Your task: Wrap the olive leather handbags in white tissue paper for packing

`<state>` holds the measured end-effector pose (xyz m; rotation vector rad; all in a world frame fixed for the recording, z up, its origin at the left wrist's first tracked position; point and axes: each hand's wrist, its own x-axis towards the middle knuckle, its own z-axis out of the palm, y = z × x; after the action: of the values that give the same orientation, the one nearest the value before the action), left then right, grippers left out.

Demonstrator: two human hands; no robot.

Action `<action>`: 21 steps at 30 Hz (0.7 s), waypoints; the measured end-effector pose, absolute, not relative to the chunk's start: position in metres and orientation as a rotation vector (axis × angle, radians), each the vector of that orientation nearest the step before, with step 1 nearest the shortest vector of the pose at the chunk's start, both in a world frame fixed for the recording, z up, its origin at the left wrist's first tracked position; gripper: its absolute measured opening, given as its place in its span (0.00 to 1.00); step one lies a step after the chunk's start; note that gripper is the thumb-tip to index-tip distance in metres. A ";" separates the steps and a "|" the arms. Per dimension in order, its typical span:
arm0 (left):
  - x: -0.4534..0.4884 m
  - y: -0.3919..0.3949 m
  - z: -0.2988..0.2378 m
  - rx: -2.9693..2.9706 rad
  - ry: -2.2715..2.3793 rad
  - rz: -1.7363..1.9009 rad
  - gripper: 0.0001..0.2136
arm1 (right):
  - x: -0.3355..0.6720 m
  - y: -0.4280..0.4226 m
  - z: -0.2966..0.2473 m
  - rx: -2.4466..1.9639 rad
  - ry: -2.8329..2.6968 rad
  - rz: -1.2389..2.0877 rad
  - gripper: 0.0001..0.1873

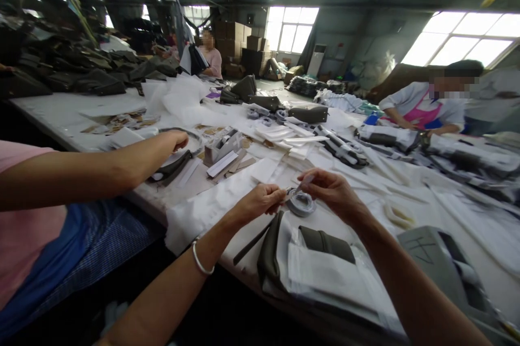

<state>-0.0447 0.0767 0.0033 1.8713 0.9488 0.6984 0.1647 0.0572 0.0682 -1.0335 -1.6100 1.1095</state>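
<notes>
The grey roll point(303, 209) lies between the left hand point(264, 198), fingertips pressed together, contents unclear, and the right hand point(331, 190), pinching a pale strip point(303, 182).

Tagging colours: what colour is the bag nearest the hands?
The bag is dark olive-grey, clearest in the head view.

Wearer's two hands point(264, 198), one bangle point(196, 257), one yellowish roll point(400, 222)
</notes>
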 end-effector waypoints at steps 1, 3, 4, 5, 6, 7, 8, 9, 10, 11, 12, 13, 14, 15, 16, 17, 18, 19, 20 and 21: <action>-0.035 0.088 0.003 1.955 0.997 0.723 0.22 | 0.175 0.060 0.068 -1.074 -1.552 1.020 0.19; -0.016 0.110 0.000 2.055 1.075 0.751 0.17 | 0.195 0.066 0.063 -1.139 -1.423 0.903 0.20; -0.008 0.120 -0.003 2.086 1.101 0.749 0.14 | 0.204 0.067 0.059 -1.165 -1.366 0.870 0.21; 0.001 0.129 -0.007 2.127 1.126 0.735 0.12 | 0.211 0.068 0.053 -1.192 -1.323 0.856 0.22; 0.008 0.137 -0.011 2.171 1.148 0.710 0.13 | 0.216 0.069 0.047 -1.222 -1.298 0.858 0.22; 0.015 0.143 -0.016 2.214 1.162 0.676 0.15 | 0.220 0.069 0.039 -1.258 -1.294 0.869 0.22; 0.022 0.149 -0.020 2.256 1.170 0.632 0.17 | 0.222 0.069 0.031 -1.294 -1.304 0.876 0.21; 0.028 0.153 -0.024 2.294 1.174 0.582 0.18 | 0.224 0.068 0.022 -1.327 -1.327 0.878 0.21; 0.033 0.157 -0.028 2.327 1.177 0.531 0.18 | 0.225 0.067 0.013 -1.357 -1.361 0.878 0.19; 0.037 0.159 -0.031 2.355 1.181 0.482 0.17 | 0.226 0.065 0.005 -1.383 -1.399 0.881 0.18; 0.041 0.162 -0.033 2.377 1.188 0.438 0.16 | 0.227 0.063 -0.002 -1.406 -1.440 0.890 0.16; 0.044 0.163 -0.035 2.395 1.194 0.402 0.15 | 0.228 0.061 -0.007 -1.434 -1.485 0.905 0.14; 0.046 0.164 -0.036 2.409 1.202 0.374 0.14 | 0.228 0.059 -0.012 -1.467 -1.534 0.920 0.12; 0.047 0.164 -0.036 2.419 1.213 0.354 0.14 | 0.229 0.057 -0.014 -1.506 -1.582 0.931 0.11; 0.048 0.164 -0.037 2.426 1.225 0.339 0.14 | 0.229 0.055 -0.015 -1.549 -1.624 0.934 0.09; 0.048 0.164 -0.037 2.430 1.239 0.328 0.14 | 0.230 0.053 -0.013 -1.586 -1.655 0.930 0.08; 0.049 0.163 -0.037 2.431 1.255 0.321 0.14 | 0.230 0.051 -0.010 -1.618 -1.672 0.921 0.08; 0.049 0.162 -0.037 2.430 1.271 0.318 0.13 | 0.230 0.050 -0.006 -1.642 -1.671 0.910 0.08; 0.050 0.161 -0.037 2.427 1.288 0.320 0.13 | 0.231 0.050 -0.001 -1.656 -1.654 0.905 0.08; 0.051 0.160 -0.037 2.422 1.303 0.325 0.12 | 0.231 0.051 0.004 -1.658 -1.629 0.911 0.09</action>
<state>0.0509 0.1598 -0.0368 2.4220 1.3031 0.3254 0.2307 0.0505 0.0041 -1.6585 -1.6292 0.9111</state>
